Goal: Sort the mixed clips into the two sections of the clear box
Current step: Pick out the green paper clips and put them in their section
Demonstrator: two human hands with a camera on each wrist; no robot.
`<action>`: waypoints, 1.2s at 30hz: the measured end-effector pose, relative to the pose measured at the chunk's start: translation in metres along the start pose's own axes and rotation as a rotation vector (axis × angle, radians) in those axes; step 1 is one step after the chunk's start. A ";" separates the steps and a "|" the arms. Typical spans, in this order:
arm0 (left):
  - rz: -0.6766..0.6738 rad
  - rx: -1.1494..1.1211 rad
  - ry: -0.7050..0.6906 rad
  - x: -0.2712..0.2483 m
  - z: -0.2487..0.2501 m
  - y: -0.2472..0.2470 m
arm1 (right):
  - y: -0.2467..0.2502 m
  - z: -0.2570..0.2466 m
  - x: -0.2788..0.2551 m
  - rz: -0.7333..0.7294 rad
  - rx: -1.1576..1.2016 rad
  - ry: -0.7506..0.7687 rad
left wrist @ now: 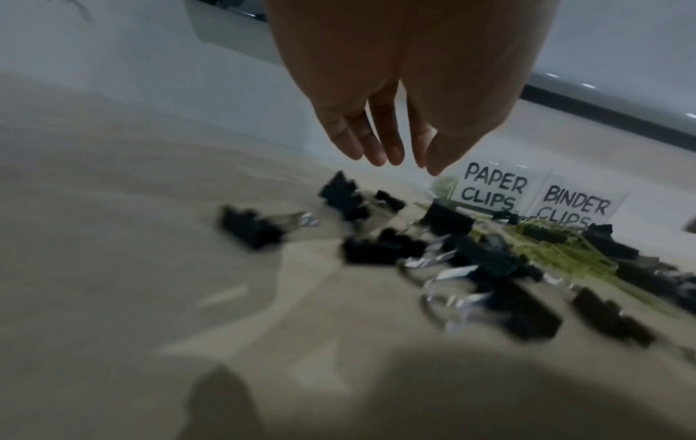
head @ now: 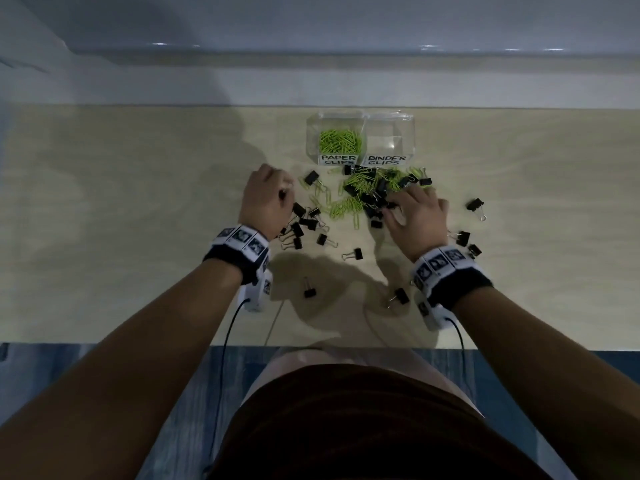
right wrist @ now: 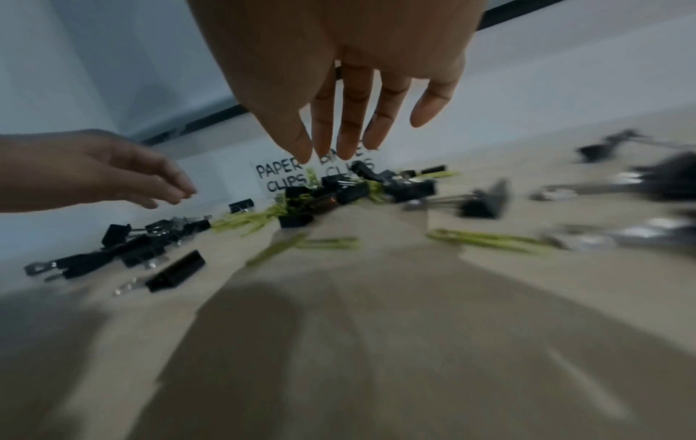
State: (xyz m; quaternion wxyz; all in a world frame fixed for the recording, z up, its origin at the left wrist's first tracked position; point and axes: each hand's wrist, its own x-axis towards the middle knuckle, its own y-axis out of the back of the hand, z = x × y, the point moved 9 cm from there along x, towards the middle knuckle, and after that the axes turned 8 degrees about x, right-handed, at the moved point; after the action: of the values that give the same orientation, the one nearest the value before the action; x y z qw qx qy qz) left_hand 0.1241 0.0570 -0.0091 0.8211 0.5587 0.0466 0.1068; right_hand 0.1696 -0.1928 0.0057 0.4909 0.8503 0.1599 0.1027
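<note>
1. Pale desk [head: 121, 237]: mixed clips [head: 367, 195] at frame centre, below your clear box [head: 360, 138].
2. Left hand [head: 265, 199], right hand [head: 417, 220]: fingers loose, empty.
3. Sorting midway; next, pinch one binder clip.

1. Clear box [head: 360, 116] at the far side of the table [head: 138, 202]; two sections side by side, labelled "PAPER CLIPS" and "BINDER CLIPS".
2. Left section holds a heap of green paper clips [head: 340, 140]; right section shows no clips.
3. Mixed pile [head: 367, 195] of green paper clips and black binder clips lies just in front of the box; further binder clips [head: 475, 205] are scattered nearer the person.
4. Left hand [head: 265, 199] over the pile's left edge, fingers curled downward; whether it holds anything cannot be told.
5. Right hand [head: 415, 220] spread over the pile's right part, fingers extended; both wrists carry patterned bands with cables.
</note>
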 end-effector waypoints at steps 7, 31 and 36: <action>-0.264 0.054 -0.174 0.032 0.049 -0.036 | -0.037 -0.019 0.028 -0.269 -0.142 -0.090; -0.232 0.162 -0.313 -0.047 0.051 -0.037 | 0.033 0.053 -0.004 0.124 0.403 -0.079; -0.181 0.155 -0.311 -0.047 0.053 -0.026 | 0.036 0.093 -0.017 0.129 0.210 -0.134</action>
State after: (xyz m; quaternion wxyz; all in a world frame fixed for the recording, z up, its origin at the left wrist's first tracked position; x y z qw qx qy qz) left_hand 0.0918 -0.0114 -0.0156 0.7791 0.6237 -0.0226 -0.0591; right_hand 0.1912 -0.2904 -0.0092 0.4011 0.9104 0.0817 0.0596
